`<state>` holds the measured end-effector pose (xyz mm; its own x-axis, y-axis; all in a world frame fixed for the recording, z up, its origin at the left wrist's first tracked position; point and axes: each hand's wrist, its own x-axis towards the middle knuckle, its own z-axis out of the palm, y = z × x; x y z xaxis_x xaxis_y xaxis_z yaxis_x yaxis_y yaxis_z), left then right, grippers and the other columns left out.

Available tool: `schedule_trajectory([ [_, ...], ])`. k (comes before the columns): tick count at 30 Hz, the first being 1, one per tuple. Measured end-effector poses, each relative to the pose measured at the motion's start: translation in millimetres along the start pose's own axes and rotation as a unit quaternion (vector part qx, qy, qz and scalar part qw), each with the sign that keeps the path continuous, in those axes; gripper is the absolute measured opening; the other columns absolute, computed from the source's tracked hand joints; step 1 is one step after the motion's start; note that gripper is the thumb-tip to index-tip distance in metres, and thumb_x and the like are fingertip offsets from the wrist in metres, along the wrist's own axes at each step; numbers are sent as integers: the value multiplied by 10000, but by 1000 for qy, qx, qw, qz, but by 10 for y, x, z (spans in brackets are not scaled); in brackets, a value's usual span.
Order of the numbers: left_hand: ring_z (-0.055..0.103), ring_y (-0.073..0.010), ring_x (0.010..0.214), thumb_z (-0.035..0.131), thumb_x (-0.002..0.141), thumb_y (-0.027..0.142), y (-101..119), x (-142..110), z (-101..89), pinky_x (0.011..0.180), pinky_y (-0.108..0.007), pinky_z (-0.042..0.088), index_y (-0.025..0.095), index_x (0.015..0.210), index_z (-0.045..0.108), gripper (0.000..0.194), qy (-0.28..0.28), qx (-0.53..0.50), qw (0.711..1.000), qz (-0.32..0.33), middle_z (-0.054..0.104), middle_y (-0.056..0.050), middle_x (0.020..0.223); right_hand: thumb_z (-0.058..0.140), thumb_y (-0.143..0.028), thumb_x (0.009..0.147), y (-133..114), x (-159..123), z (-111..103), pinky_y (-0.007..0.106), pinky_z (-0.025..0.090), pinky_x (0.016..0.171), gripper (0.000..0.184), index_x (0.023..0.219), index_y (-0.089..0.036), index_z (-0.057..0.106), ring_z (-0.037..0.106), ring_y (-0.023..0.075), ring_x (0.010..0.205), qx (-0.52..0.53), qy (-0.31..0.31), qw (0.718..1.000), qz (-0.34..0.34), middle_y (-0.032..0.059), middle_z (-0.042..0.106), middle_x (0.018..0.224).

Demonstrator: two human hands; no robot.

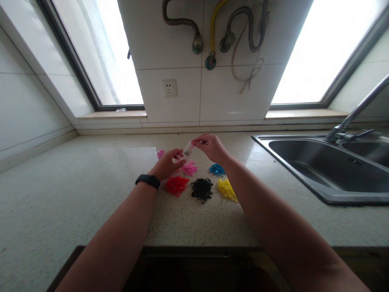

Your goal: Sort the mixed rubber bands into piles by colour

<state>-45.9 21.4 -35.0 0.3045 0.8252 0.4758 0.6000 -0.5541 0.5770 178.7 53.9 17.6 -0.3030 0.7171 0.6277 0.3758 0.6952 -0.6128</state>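
My right hand (209, 146) pinches a small clear plastic packet (187, 150) with a pink upper end and dark marks on it. Just left of it, my left hand (170, 162) has thumb and fingers apart, close to the packet; whether they touch is not clear. A black band circles the left wrist. Below the hands lie loose piles of thin, band-like pieces: pink (189, 168), red (176, 185), black (202, 190), blue (216, 169) and yellow (227, 190), partly covered by my right forearm. Behind my left hand a pink item (161, 153) shows in part.
The piles rest on a speckled pale countertop (75, 194). To the right, a steel sink (304, 170) with a faucet (337, 132) is set into it. A tiled wall behind carries a socket (169, 88) and hoses (212, 32), between two bright windows.
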Motion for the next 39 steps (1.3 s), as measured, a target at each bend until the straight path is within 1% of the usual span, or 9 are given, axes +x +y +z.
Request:
schedule_trajectory([
  [11,660,-166,845,645,853,371,27,24,-10,737,-309,541,170,1098,619,318,23,-67,997,-41,696,-82,1042,565,-371,889,-7,-9,-27,276,413,664,279,917,-160,745,590,162,737,-28,26,999,37,53,716,828],
  [15,668,-174,847,640,854,391,13,46,-30,744,-321,552,151,1059,626,315,46,-101,992,-59,704,-91,1018,588,-304,870,-10,-26,2,281,427,689,210,929,-165,734,595,154,730,-59,10,998,35,53,731,866],
  [18,671,-181,871,653,849,401,18,44,-39,749,-325,558,154,1065,636,328,47,-125,989,-57,709,-95,1020,607,-343,874,-27,-41,47,286,451,718,237,979,-166,723,622,162,772,-45,-22,998,40,64,741,918],
  [23,672,-190,927,667,854,385,79,22,-33,745,-317,554,181,1163,646,370,7,-134,991,-31,711,-99,1064,658,-451,841,-99,-85,114,272,459,674,330,992,-162,707,637,160,750,7,-120,991,52,66,737,932],
  [25,667,-199,957,670,854,373,106,17,-49,741,-316,553,196,1206,646,395,-12,-125,992,-20,713,-97,1085,675,-447,822,-128,-105,125,266,451,651,323,969,-161,702,628,156,719,8,-134,990,53,55,729,879],
  [29,665,-201,944,694,831,403,83,-3,-178,724,-309,543,222,1216,675,425,-28,-66,997,-8,716,-88,1124,711,-426,769,-171,-116,110,266,443,631,316,926,-155,671,614,166,717,-3,-100,993,61,55,703,824],
  [32,655,-179,751,696,810,432,-26,-40,-328,666,-301,515,215,1106,740,369,-43,43,998,-15,749,-74,950,697,-423,773,-213,-95,53,275,442,639,302,910,-159,648,607,168,731,5,-62,997,52,65,698,849],
  [36,670,-196,706,687,784,378,-171,-99,-463,646,-300,484,238,920,795,223,-150,100,983,-33,766,-54,829,679,-418,796,-289,-107,-96,283,439,647,269,903,-174,645,589,158,711,-11,-46,998,37,55,692,835],
  [39,683,-205,719,699,754,365,-182,-122,-485,658,-298,482,257,864,802,186,-183,72,980,-40,772,-36,803,678,-426,800,-297,-187,-221,290,436,646,262,893,-183,646,577,156,701,-35,-40,998,38,51,683,825],
])
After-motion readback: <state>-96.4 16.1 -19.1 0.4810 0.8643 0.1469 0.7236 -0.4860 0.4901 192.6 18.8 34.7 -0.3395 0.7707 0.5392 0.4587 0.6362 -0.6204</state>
